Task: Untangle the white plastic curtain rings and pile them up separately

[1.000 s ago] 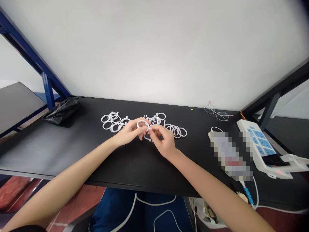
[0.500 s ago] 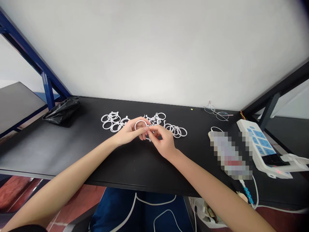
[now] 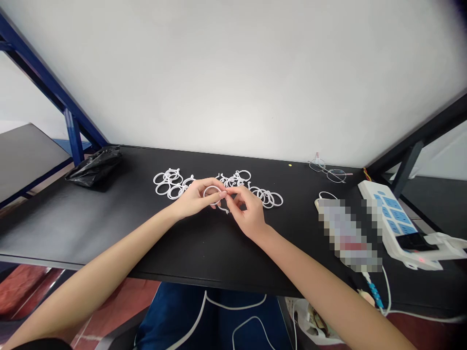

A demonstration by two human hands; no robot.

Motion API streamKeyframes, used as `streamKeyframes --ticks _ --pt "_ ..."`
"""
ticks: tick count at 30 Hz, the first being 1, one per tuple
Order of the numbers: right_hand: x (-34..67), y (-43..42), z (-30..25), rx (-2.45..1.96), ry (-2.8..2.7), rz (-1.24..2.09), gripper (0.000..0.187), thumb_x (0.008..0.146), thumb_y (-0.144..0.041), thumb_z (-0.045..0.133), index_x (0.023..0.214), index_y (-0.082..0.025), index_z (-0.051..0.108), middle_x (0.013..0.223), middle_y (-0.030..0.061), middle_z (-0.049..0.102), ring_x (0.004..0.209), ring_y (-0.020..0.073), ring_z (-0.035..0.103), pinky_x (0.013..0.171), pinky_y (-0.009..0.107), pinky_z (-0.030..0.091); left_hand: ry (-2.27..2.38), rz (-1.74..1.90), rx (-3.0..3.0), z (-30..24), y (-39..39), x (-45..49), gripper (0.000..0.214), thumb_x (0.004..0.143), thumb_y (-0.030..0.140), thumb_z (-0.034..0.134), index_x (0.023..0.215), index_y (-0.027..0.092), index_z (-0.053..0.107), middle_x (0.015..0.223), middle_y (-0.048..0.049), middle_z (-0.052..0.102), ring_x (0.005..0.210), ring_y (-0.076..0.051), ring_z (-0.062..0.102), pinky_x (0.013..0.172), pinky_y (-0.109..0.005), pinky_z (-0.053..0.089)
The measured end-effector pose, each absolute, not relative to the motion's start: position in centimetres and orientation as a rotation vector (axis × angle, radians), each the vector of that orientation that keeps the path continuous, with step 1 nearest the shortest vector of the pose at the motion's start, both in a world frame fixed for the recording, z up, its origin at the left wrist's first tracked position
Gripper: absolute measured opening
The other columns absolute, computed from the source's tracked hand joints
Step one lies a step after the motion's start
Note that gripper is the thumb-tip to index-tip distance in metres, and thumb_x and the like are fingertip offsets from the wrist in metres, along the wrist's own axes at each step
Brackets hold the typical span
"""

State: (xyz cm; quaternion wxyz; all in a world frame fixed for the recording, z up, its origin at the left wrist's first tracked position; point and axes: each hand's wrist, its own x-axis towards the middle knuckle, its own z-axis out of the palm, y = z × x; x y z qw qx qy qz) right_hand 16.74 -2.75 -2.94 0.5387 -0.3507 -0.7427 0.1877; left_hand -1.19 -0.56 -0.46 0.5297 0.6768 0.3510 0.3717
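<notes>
a: start at far left.

b: crumpled black bag (image 3: pixel 94 167), lying on the black tabletop (image 3: pixel 73 223), near the back corner.

a: moving right?

b: left ring cluster (image 3: pixel 170 182), white, flat on the tabletop, several loops overlapping, small knobs showing on some. just beside the left hand (image 3: pixel 197 195).

a: state of that hand?

b: grasping a white ring (image 3: pixel 212 186) between thumb and fingers, held over the tabletop, between both hands. below the fingertips, note a small white piece (image 3: pixel 226 211); cannot tell if joined to the held ring.

a: and behind?

b: middle ring heap (image 3: pixel 235 182), tangled, partly hidden by the fingers.

a: right hand (image 3: pixel 248 210)?

b: curled, thumb and forefinger pinched on the held ring's right end, close against the left thumb tip. detail under the fingertips too small to tell.

a: beyond it?

b: right ring row (image 3: pixel 267 198), loops overlapping, on the tabletop. farther right, near the wall, wire-framed glasses (image 3: pixel 336 175). then a pixelated phone-like device (image 3: pixel 346 236), cable attached, and beside it a white power strip (image 3: pixel 392 214) with blue socket faces.
</notes>
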Motion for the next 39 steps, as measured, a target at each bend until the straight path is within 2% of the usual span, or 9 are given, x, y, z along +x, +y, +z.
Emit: streamKeyframes --ticks 14,22,25,29,35,39 --pt "16.8 -2.8 -2.8 -0.822 -1.78 0.485 0.011 0.091 -0.019 0.052 0.097 -0.022 0.061 0.08 -0.0003 0.065 0.051 0.0078 0.055 0.052 0.022 0.048 0.876 1.05 1.655 -0.7 -0.4 -1.0 0.024 0.084 0.037 0.066 0.087 0.013 0.064 0.076 -0.0024 0.062 0.06 -0.009 0.055 0.055 -0.022 0.047" --pt "16.8 -2.8 -2.9 -0.815 -1.792 0.487 0.011 0.091 -0.02 0.051 0.097 -0.021 0.06 0.085 0.0014 0.066 0.052 0.0079 0.056 0.052 0.022 0.049 1.054 1.024 1.931 -1.2 -0.4 -1.3 0.02 0.092 0.035 0.053 0.101 0.017 0.057 0.084 -0.0039 0.065 0.071 -0.013 0.061 0.058 -0.022 0.045" --pt "16.8 -2.8 -2.9 -0.819 -1.799 0.48 0.011 0.092 -0.019 0.051 0.097 -0.021 0.06 0.085 0.0017 0.066 0.053 0.008 0.055 0.052 0.022 0.049 1.05 0.987 1.993 -1.1 -0.5 -1.4 0.019 0.095 0.033 0.047 0.102 0.018 0.056 0.085 -0.0041 0.065 0.078 -0.014 0.062 0.063 -0.023 0.046" --pt "16.8 -2.8 -3.0 -0.813 -1.804 0.466 0.012 0.092 -0.019 0.05 0.098 -0.021 0.061 0.086 0.0017 0.066 0.053 0.0075 0.055 0.051 0.022 0.049 1.081 0.962 2.071 -1.0 -0.5 -1.4 0.019 0.094 0.033 0.047 0.101 0.019 0.057 0.088 -0.0039 0.067 0.082 -0.015 0.063 0.067 -0.025 0.048" --pt "16.8 -2.8 -3.1 -0.804 -1.807 0.453 0.013 0.092 -0.019 0.05 0.098 -0.021 0.061 0.085 0.0014 0.065 0.054 0.0078 0.055 0.051 0.022 0.049 1.27 0.918 2.299 -1.4 -0.4 -1.6 0.019 0.091 0.033 0.052 0.104 0.021 0.059 0.092 -0.0007 0.073 0.07 -0.014 0.065 0.063 -0.024 0.047" --pt "16.7 -2.8 -3.1 -0.793 -1.807 0.457 0.012 0.091 -0.017 0.051 0.098 -0.021 0.061 0.085 0.0012 0.065 0.053 0.0075 0.054 0.051 0.022 0.049 1.321 0.922 2.4 -1.6 -0.3 -1.7 0.017 0.091 0.034 0.052 0.099 0.021 0.061 0.091 0.0002 0.074 0.071 -0.014 0.067 0.067 -0.024 0.047"
